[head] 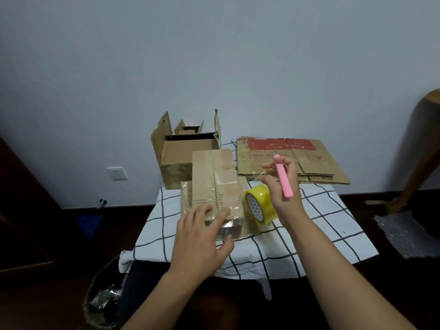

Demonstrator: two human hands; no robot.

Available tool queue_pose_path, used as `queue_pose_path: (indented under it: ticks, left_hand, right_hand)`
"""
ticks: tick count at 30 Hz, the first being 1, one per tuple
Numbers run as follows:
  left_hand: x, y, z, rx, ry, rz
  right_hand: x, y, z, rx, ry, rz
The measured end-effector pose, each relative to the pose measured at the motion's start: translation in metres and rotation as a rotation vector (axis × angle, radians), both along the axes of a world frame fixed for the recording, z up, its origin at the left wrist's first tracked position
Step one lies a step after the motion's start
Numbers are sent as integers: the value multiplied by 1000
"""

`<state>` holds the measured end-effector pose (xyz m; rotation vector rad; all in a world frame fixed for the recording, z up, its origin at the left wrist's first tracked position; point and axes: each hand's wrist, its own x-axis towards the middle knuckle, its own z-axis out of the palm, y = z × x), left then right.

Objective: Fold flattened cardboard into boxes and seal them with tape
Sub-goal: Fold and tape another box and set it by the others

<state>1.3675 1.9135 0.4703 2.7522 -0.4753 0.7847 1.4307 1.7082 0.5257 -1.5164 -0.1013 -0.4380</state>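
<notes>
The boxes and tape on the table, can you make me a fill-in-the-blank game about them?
1. The right hand holds a ____ knife.
2. The tape roll is coloured ____.
3. The left hand presses on a taped ____.
4. The flat cardboard lies to the ____ of the open box.

Missing words: pink; yellow; box; right

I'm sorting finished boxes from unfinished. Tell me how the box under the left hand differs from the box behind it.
The small box is closed and taped along its seam; the rear box stands open, flaps up. The small box sits nearer, under the left hand; the rear box is larger and untouched. Both are worn brown cardboard.
</notes>
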Motion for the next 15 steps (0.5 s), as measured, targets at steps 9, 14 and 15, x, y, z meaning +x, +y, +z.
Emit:
queue_pose_path:
  ticks: [9, 14, 15]
  left_hand:
    - [1, 3, -3, -127, 4, -11]
    - [0, 1, -1, -304, 30, -23]
    - [0, 0, -1, -333, 27, -31]
  right_hand:
    - [-3, 13, -14, -191, 26, -114]
    - [-11, 39, -29, -324, 109, -125]
    - [-12, 43, -29, -353, 134, -115]
